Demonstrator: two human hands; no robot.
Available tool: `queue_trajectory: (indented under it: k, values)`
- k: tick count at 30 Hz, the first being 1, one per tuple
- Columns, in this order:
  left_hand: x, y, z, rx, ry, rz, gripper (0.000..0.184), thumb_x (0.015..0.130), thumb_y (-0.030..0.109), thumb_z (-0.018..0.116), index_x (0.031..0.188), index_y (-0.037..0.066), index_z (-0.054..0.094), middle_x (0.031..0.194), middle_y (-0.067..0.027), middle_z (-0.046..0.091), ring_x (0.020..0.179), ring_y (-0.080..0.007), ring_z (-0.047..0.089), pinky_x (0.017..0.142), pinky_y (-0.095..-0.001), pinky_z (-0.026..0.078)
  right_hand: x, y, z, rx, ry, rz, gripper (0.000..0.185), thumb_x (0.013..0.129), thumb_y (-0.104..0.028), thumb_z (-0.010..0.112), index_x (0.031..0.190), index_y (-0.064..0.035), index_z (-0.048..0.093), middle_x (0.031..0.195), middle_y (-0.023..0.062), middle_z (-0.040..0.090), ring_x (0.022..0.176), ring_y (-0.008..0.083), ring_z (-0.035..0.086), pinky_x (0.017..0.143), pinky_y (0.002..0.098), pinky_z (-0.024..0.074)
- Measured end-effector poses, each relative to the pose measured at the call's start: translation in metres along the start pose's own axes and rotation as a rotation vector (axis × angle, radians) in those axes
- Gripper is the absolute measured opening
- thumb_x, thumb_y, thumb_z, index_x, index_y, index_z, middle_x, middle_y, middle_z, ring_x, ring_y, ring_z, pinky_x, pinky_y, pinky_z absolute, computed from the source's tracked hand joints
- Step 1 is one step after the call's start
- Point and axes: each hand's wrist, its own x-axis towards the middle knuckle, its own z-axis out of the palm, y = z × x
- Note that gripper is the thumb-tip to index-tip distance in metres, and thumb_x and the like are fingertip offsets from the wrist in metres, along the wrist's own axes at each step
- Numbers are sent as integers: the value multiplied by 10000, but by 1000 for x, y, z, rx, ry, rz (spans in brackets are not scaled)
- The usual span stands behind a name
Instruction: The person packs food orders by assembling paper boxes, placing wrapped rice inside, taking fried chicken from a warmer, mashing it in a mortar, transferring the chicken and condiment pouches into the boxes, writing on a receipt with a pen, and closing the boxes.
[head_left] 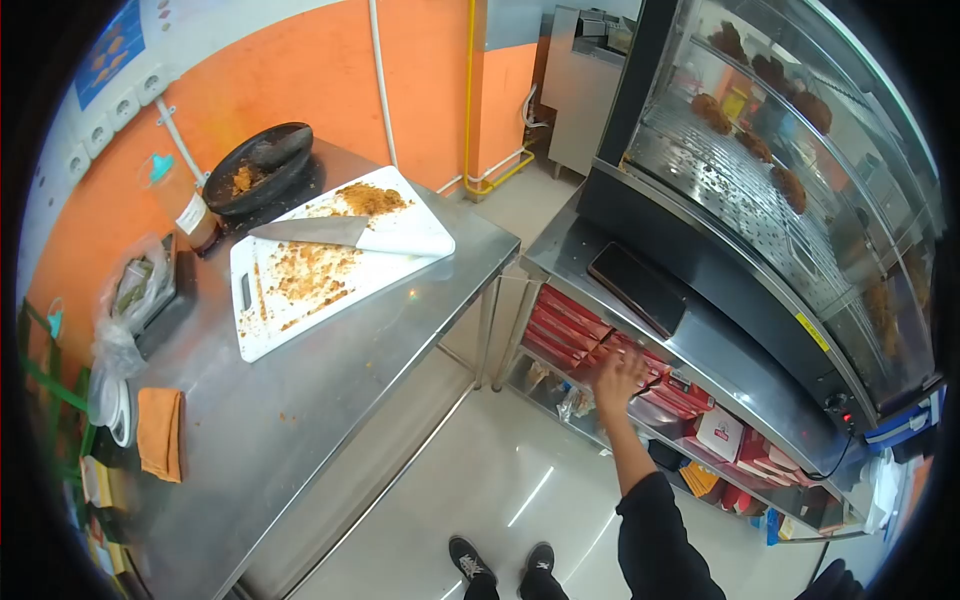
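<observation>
At four o'clock, I couldn't tell whether my right hand (620, 376) gripped the red boxes (562, 326); careless tugging risked spilling them.

1. A person's right arm (628, 450) extends forward and down, the black sleeve (660, 540) stopping short of the bare lower forearm.
2. The right hand (618, 378) reaches out, its back facing the camera, fingers loosely spread.
</observation>
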Motion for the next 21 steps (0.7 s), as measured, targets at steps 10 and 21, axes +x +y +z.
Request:
queue_trajectory:
  k: [10,21]
  values:
    - [-1,-5,3,-42,0,-40,873,789,267,765,1470,94,245,1368,-156,454,1262,-267,460,1074,-433,354,-5,97,0,-309,-130,-73,229,851,-244,600,1067,-197,662,1015,66,553,986,319,554,866,529,422]
    - [-17,0,13,-69,13,-22,907,770,235,790,1472,90,236,1362,-151,463,1265,-253,462,1080,-435,352,-1,95,-13,-160,-405,-55,247,851,-198,547,1083,-154,616,1045,106,531,981,323,547,870,567,397]
